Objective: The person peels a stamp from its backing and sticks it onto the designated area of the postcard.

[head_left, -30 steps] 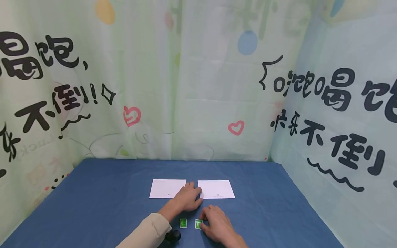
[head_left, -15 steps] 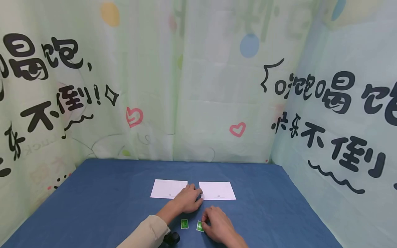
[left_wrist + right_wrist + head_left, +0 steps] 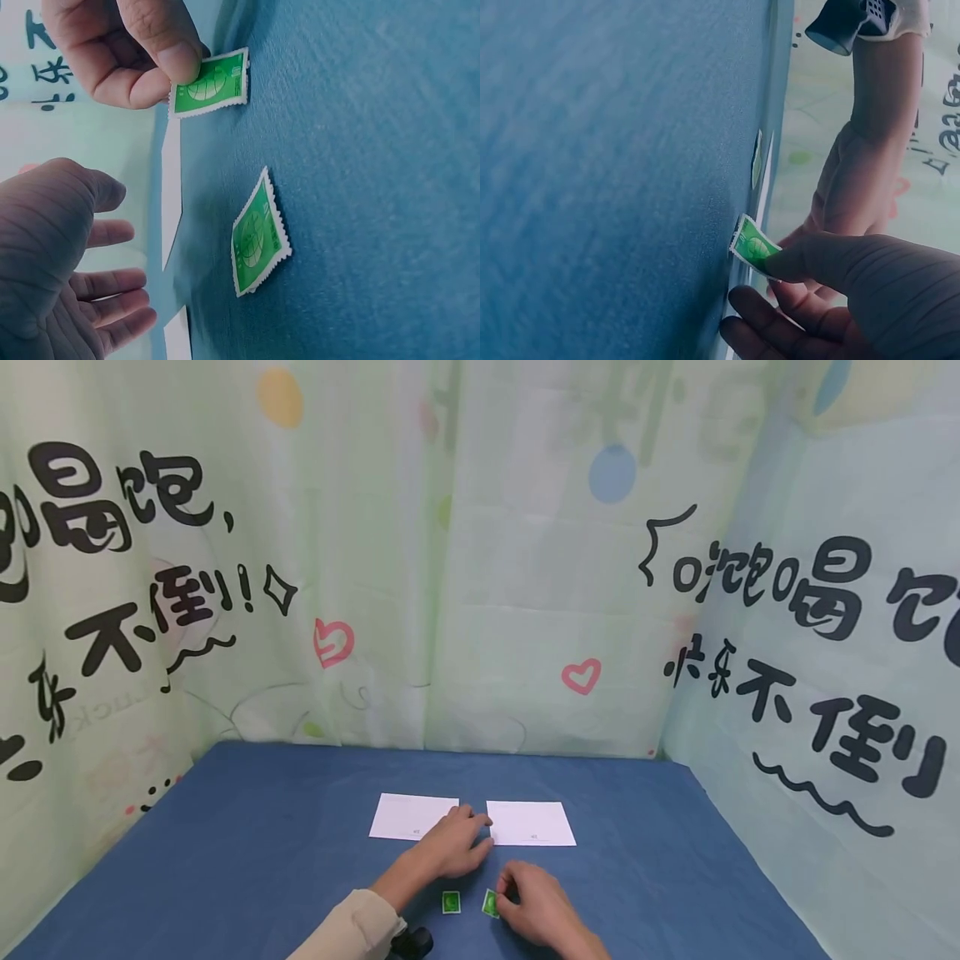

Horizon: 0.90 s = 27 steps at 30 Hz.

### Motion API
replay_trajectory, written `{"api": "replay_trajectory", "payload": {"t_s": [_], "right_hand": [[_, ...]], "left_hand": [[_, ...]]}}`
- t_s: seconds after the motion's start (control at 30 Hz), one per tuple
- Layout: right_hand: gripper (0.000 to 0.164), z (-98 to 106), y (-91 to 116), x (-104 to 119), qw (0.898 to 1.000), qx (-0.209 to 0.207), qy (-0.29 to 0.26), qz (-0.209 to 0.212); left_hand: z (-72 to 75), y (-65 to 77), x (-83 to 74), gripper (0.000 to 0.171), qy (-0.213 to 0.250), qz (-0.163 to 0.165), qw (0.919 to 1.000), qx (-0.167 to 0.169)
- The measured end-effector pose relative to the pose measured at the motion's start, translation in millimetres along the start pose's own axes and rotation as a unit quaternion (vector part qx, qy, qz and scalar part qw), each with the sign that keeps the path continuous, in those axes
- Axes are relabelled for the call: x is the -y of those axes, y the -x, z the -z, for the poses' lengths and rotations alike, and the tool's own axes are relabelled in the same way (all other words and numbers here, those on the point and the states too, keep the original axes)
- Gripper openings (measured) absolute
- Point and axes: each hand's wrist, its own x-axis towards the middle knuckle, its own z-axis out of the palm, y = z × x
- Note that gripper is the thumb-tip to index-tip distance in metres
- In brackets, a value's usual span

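A green postage stamp (image 3: 490, 903) with a white perforated edge is pinched between thumb and finger of my right hand (image 3: 536, 902). In the right wrist view this stamp (image 3: 751, 244) is tilted and bends a little, its far edge close to the cloth. Another green stamp (image 3: 451, 902) lies on the cloth to its left; the left wrist view shows that stamp (image 3: 256, 240) whole. My left hand (image 3: 453, 843) has relaxed fingers at the gap between two white paper rectangles, and covers a corner of the left one (image 3: 408, 814). The right one (image 3: 532, 822) is by its fingertips.
Dark blue cloth (image 3: 300, 827) covers the table. A black device (image 3: 414, 942) sits at the left wrist, below the beige sleeve (image 3: 352, 927). Printed curtains (image 3: 510, 568) enclose the back and both sides.
My right hand has pinched the right-hand stamp, which has turned and tilted up from the cloth. The left hand keeps its place by the white papers. The head view has shifted slightly.
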Motion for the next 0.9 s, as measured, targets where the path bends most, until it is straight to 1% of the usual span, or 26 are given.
{"api": "replay_trajectory", "payload": {"t_s": [0.1,0.17,0.3,0.4,0.63,0.77,0.9], "right_hand": [[0.011,1.7,0.0,1.4,1.000,0.003,-0.008,-0.003],[0.011,2.4,0.3,2.1,1.000,-0.003,-0.011,0.002],[0.012,2.0,1.2,3.3,0.999,-0.027,-0.006,0.025],[0.013,2.0,1.0,5.2,0.999,-0.035,-0.003,0.038],[0.009,4.7,-1.2,9.3,0.999,-0.027,-0.016,0.031],[0.010,4.8,-0.9,9.8,0.998,-0.042,-0.016,0.037],[0.010,5.7,-0.6,10.5,0.996,-0.065,-0.022,0.050]], "left_hand": [[2.2,3.6,0.5,0.037,0.016,0.002,0.9999,0.001],[3.6,6.0,0.5,0.037,0.028,0.001,0.9996,0.001],[6.9,11.1,-0.9,0.037,0.049,-0.002,0.9988,-0.004],[8.8,14.9,-1.4,0.038,0.062,-0.006,0.9980,-0.010],[13.3,23.1,-1.5,0.040,0.091,-0.017,0.9954,-0.027],[16.1,27.5,-1.7,0.039,0.105,-0.021,0.9933,-0.041],[20.7,32.0,-3.2,0.038,0.125,-0.018,0.9907,-0.051]]}}
